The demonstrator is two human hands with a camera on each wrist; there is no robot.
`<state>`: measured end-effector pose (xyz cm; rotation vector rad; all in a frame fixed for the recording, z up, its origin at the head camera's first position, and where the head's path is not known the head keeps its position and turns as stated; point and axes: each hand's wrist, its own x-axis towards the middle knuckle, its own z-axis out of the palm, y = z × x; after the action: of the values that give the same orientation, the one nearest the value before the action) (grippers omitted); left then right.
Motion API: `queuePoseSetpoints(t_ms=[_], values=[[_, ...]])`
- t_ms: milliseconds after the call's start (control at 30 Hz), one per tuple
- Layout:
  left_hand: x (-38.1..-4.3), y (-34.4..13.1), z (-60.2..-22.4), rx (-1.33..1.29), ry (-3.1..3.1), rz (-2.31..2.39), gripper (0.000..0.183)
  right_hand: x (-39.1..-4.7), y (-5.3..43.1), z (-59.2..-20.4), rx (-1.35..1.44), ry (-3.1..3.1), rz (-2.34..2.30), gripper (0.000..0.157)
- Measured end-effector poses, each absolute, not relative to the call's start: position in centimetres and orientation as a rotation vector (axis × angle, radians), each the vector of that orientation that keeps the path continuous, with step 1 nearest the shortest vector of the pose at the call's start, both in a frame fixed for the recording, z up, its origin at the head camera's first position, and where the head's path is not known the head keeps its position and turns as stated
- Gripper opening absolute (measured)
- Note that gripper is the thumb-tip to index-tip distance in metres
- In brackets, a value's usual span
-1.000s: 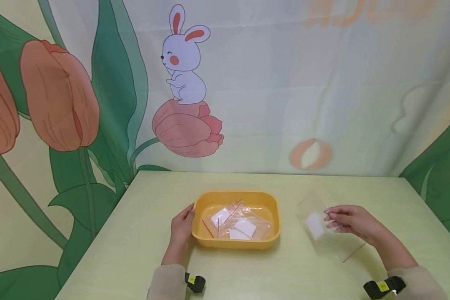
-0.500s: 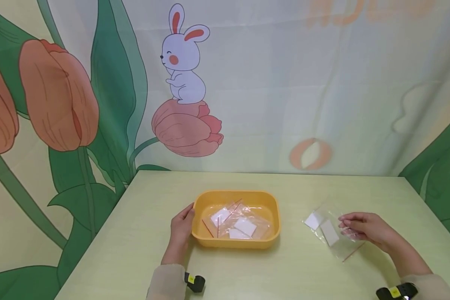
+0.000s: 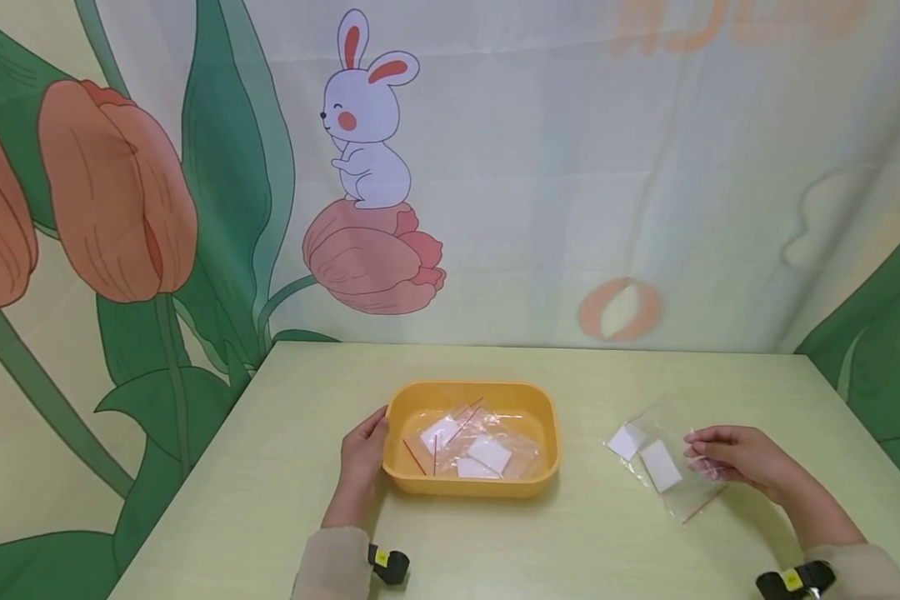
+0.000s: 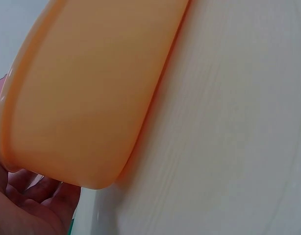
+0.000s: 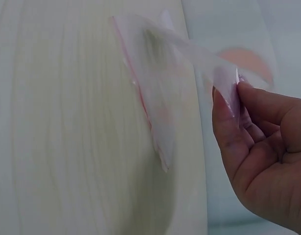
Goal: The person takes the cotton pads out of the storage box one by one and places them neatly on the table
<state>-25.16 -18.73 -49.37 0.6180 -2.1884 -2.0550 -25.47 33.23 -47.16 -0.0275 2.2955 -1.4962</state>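
A yellow plastic tray [image 3: 465, 485] stands on the table, holding several clear zip bags [image 3: 521, 454] with red seal lines and white cards inside. At its left end my left hand [image 3: 362, 457] grips the rim, fingers curled under the lip in the left wrist view [image 4: 40, 200]. To the right of the tray, my right hand [image 3: 746, 460] pinches the edge of another clear zip bag [image 3: 682, 496] between thumb and fingers. This bag has a white card inside, and its red seal line points toward the front. A second white card [image 3: 625, 442] in clear plastic shows beside it, partly overlapped.
The pale wooden table [image 3: 510, 550] reaches back to a printed curtain [image 3: 525, 200] with tulips and a rabbit. Each wrist wears a small black camera, such as the left one [image 3: 392, 567].
My right hand has drawn back to the right with the bag it pinches, and the second white card beside it has come into view. The left hand and tray have stayed put.
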Motion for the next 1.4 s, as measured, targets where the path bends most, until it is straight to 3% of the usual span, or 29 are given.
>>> queuePoseSetpoints(t_ms=[467,800,1400], values=[[-25.1,-18.9,-49.5,0.614,-2.194,-2.062,0.043,-26.0,33.9,-48.0,0.063,2.375,-1.406,0.038],[-25.0,-18.8,-49.4,0.615,-2.195,-2.053,0.043,-26.6,33.6,-48.2,0.127,2.502,-1.151,0.045],[-24.9,-18.7,-49.2,0.609,-2.21,-2.035,0.043,-26.3,32.9,-48.6,0.143,2.587,-1.025,0.035]])
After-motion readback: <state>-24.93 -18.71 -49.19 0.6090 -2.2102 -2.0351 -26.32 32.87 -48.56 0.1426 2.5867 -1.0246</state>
